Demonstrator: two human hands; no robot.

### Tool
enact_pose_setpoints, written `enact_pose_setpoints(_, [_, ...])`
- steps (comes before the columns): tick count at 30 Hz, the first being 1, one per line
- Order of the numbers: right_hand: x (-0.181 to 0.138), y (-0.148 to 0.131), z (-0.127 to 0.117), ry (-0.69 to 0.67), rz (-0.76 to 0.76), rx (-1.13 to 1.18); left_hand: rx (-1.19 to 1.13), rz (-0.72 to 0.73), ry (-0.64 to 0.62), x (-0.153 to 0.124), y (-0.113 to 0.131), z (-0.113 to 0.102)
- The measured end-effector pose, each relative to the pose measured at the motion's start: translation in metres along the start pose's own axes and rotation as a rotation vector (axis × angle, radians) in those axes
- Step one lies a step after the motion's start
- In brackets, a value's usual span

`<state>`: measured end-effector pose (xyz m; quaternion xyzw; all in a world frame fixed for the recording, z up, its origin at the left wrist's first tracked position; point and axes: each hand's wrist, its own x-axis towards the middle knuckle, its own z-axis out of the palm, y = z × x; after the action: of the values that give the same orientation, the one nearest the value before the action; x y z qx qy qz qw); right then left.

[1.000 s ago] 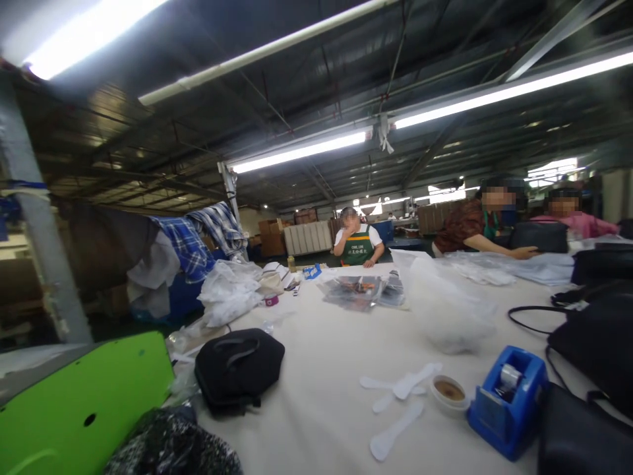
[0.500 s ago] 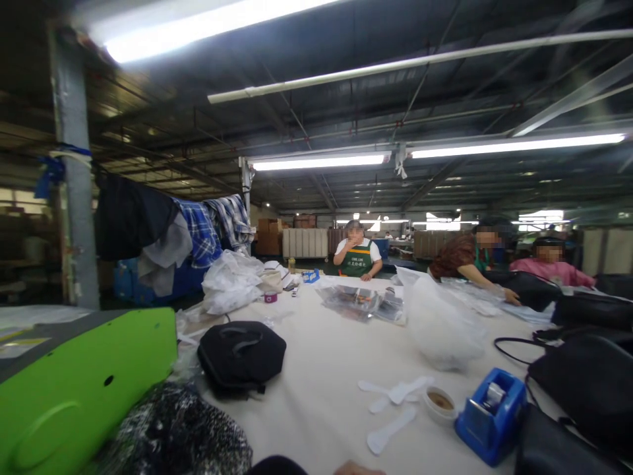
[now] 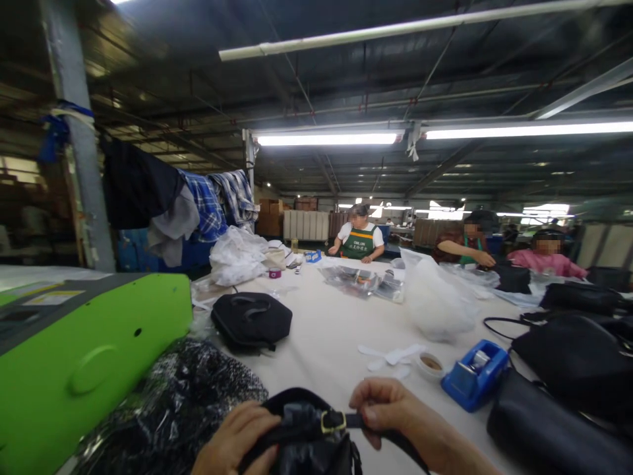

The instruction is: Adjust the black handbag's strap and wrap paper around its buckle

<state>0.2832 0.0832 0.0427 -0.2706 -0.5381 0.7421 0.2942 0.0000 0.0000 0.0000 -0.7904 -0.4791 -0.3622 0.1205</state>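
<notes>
At the bottom of the view I hold a black bag (image 3: 301,442) with a black strap and a gold buckle (image 3: 332,421). My left hand (image 3: 232,441) grips the bag's left side from below. My right hand (image 3: 390,409) pinches the strap just right of the buckle. Both hands are over the near edge of the white table (image 3: 326,336).
A green machine (image 3: 84,356) stands at the left, a wrapped dark bundle (image 3: 173,409) beside it. On the table lie another black bag (image 3: 252,320), white paper pieces (image 3: 390,356), a small cup (image 3: 429,364), a blue tape dispenser (image 3: 472,375) and black bags (image 3: 568,363) at right. Three people work at the far end.
The camera tipped downward. My two hands and the black bag with its buckled strap have come into view at the bottom; before, they were out of sight.
</notes>
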Motion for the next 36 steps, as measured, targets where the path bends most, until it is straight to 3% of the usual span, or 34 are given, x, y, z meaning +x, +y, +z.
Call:
enact_pose_setpoints(2, [-0.001,-0.009,0.002,-0.024,0.007,0.005,-0.032,-0.066,-0.018,0.001,0.004,-0.005])
enact_pose_setpoints(5, [-0.003,-0.019,0.003,-0.06,0.018,0.0,-0.033,-0.05,-0.017,0.008,0.012,-0.009])
enact_pose_setpoints(10, [-0.007,-0.032,0.013,-0.084,-0.041,-0.021,-0.162,-0.015,-0.089,0.045,0.044,-0.006])
enact_pose_setpoints(16, [-0.005,-0.041,0.026,-0.063,-0.141,-0.018,-0.497,-0.338,-0.343,0.077,0.076,-0.002])
enact_pose_setpoints(22, [-0.002,-0.033,0.032,-0.054,-0.103,-0.202,-0.76,-0.529,-0.142,0.083,0.066,-0.013])
enact_pose_setpoints(27, [0.002,-0.035,0.036,0.049,-0.232,-0.397,-1.022,-0.665,-0.048,0.085,0.058,-0.017])
enact_pose_setpoints(32, [0.01,-0.034,0.039,-0.15,-0.02,-0.22,-1.018,-0.712,0.098,0.082,0.053,-0.026])
enact_pose_setpoints(36, [0.003,-0.028,0.033,-0.198,0.043,-0.161,-1.101,-0.731,0.352,0.084,0.05,-0.045])
